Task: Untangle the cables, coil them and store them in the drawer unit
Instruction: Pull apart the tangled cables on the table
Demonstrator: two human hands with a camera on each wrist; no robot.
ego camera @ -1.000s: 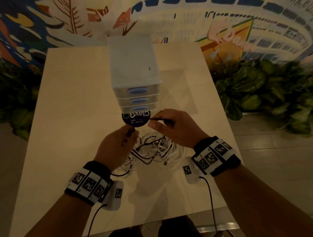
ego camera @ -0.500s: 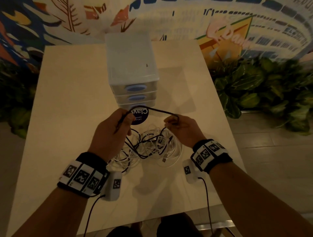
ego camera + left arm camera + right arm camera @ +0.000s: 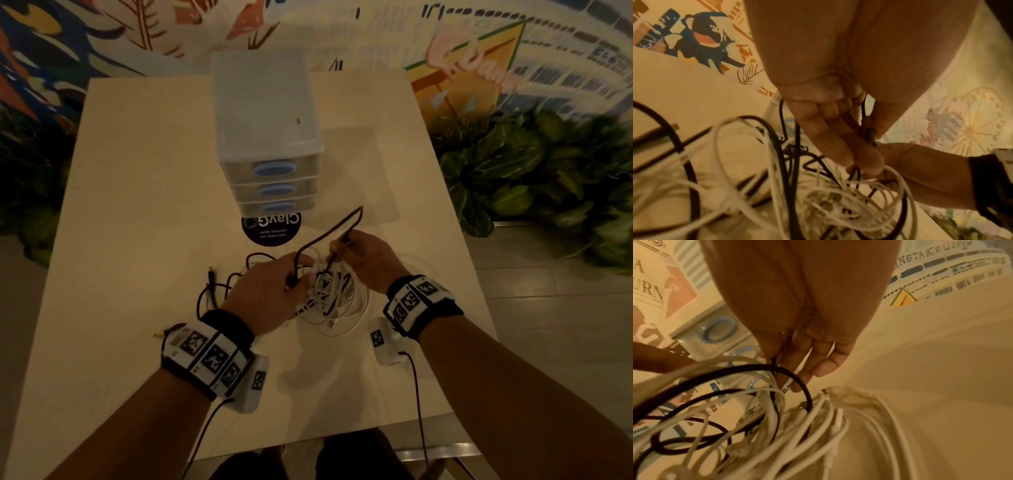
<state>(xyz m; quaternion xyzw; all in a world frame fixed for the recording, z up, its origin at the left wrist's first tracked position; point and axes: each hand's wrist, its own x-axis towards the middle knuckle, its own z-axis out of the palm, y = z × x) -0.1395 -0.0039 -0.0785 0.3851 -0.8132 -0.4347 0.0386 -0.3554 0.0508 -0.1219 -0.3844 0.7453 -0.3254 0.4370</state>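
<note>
A tangle of white and black cables [image 3: 329, 298] lies on the table in front of a translucent three-drawer unit [image 3: 267, 137] with blue handles, all drawers closed. My left hand [image 3: 274, 291] pinches a black cable [image 3: 329, 233] that arcs up and over to my right hand [image 3: 359, 253], which pinches its other part. The loop's tip reaches toward the drawer unit's base. In the left wrist view the fingers [image 3: 838, 146] curl around the black cable above the white cables [image 3: 849, 203]. In the right wrist view the fingertips [image 3: 797, 369] hold a black strand over the white cables [image 3: 818, 418].
A round dark sticker [image 3: 270, 228] sits on the light table [image 3: 137, 205] just before the drawer unit. More black cable [image 3: 212, 291] trails left of the pile. Leafy plants [image 3: 534, 178] stand right of the table; a painted wall runs behind.
Both hands dropped closer to the pile and nearer each other. The black cable between them, stretched level half a second ago, now stands in a tall loop toward the right of the drawers.
</note>
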